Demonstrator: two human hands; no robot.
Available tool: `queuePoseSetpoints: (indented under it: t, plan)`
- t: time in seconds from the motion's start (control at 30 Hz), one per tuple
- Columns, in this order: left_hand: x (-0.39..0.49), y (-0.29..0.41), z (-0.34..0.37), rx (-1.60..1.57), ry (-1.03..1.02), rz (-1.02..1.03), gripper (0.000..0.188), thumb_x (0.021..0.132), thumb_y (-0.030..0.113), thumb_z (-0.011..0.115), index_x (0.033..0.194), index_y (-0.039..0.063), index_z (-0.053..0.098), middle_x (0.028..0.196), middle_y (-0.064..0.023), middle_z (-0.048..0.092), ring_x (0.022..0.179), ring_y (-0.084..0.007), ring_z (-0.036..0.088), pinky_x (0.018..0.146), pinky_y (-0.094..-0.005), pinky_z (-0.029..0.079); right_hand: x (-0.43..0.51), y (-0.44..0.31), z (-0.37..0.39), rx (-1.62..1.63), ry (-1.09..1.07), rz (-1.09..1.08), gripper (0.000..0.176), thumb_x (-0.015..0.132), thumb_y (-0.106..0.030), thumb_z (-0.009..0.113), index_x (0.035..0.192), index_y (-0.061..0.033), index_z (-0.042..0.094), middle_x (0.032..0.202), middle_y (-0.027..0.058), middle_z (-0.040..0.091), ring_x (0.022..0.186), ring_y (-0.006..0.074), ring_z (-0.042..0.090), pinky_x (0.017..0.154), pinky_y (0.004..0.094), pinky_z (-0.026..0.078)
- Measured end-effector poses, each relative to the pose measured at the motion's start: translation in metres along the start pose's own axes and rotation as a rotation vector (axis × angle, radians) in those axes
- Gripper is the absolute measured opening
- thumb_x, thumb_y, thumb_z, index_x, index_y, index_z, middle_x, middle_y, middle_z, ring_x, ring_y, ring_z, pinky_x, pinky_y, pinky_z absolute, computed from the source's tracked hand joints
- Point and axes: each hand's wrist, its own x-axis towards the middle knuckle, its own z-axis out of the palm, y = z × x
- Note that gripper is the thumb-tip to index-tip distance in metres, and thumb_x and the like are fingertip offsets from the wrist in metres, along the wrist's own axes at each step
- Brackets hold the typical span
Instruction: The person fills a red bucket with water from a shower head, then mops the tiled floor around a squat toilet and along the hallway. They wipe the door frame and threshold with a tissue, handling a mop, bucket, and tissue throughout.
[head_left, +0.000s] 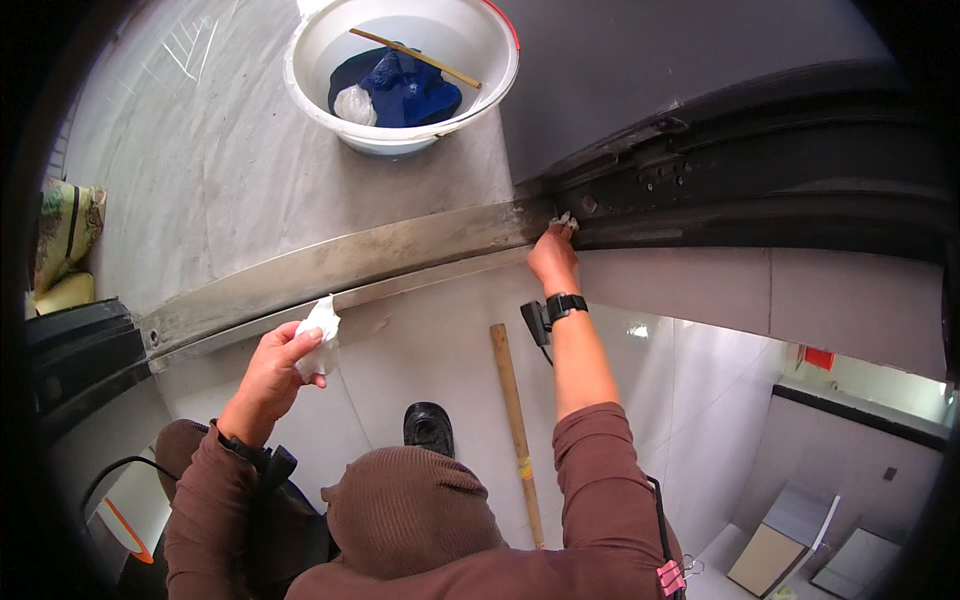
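Observation:
My left hand pinches a crumpled white tissue or thin cloth between thumb and fingers, close to the near edge of a worn metal threshold strip. Farther right, my right hand presses a small greyish-white wad into the corner where the strip meets a dark door frame. Its fingertips are partly hidden by the hand itself. Beyond the strip stands a white bucket. Inside it lie a soaked blue cloth and a whitish clump, with a thin stick across them.
A wooden pole lies on the pale tiled floor between my arms. My black shoe is beside it. Boxes sit at lower right. A patterned bundle rests at far left. Cables run along both arms.

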Motion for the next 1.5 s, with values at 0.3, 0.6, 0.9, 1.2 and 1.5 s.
queuePoseSetpoints:
  t: [0.3, 0.6, 0.9, 1.2, 1.5]
  plan:
    - [-0.001, 0.001, 0.0, -0.013, -0.04, 0.019, 0.026, 0.083, 0.026, 0.059, 0.096, 0.004, 0.056, 0.083, -0.0024, 0.058, 0.069, -0.0103, 0.055, 0.05, -0.0251, 0.046, -0.025, -0.008, -0.004, 0.179, 0.09, -0.217, 0.056, 0.073, -0.005, 0.051, 0.126, 0.0001, 0.035, 0.136, 0.0205, 0.033, 0.12, 0.0364, 0.039, 0.092, 0.0422, 0.041]
    - [0.001, 0.002, 0.004, -0.001, -0.058, 0.001, 0.027, 0.083, 0.025, 0.059, 0.097, 0.002, 0.055, 0.084, -0.0033, 0.058, 0.069, -0.0104, 0.055, 0.05, -0.0248, 0.046, 0.0, 0.006, 0.002, -0.02, -0.032, -0.006, 0.067, 0.075, -0.005, 0.055, 0.133, 0.0025, 0.022, 0.139, 0.0226, 0.023, 0.111, 0.0363, 0.049, 0.086, 0.0436, 0.046]
    - [0.002, -0.002, 0.004, 0.002, -0.068, 0.004, 0.025, 0.083, 0.025, 0.059, 0.096, 0.004, 0.056, 0.082, -0.0021, 0.057, 0.068, -0.0104, 0.054, 0.05, -0.0249, 0.046, -0.042, -0.037, 0.019, 0.196, -0.036, -0.099, 0.067, 0.072, -0.003, 0.054, 0.132, 0.001, 0.023, 0.14, 0.0203, 0.02, 0.11, 0.0397, 0.047, 0.088, 0.0469, 0.043]
    - [-0.003, 0.003, 0.004, 0.007, -0.038, 0.033, 0.025, 0.083, 0.025, 0.059, 0.096, 0.004, 0.056, 0.083, -0.0021, 0.057, 0.069, -0.0103, 0.054, 0.05, -0.025, 0.046, -0.034, -0.032, 0.01, 0.345, 0.241, -0.264, 0.041, 0.07, -0.004, 0.051, 0.111, 0.0012, 0.049, 0.111, 0.0229, 0.051, 0.102, 0.0387, 0.051, 0.086, 0.0437, 0.043]
    - [0.002, -0.001, 0.004, 0.004, -0.061, -0.015, 0.024, 0.083, 0.024, 0.059, 0.095, 0.004, 0.056, 0.082, -0.0027, 0.057, 0.069, -0.0101, 0.054, 0.05, -0.0248, 0.046, 0.026, -0.019, 0.005, -0.032, 0.037, -0.038, 0.057, 0.078, -0.009, 0.052, 0.132, -0.0021, 0.032, 0.13, 0.0184, 0.04, 0.107, 0.0336, 0.052, 0.082, 0.0422, 0.048]
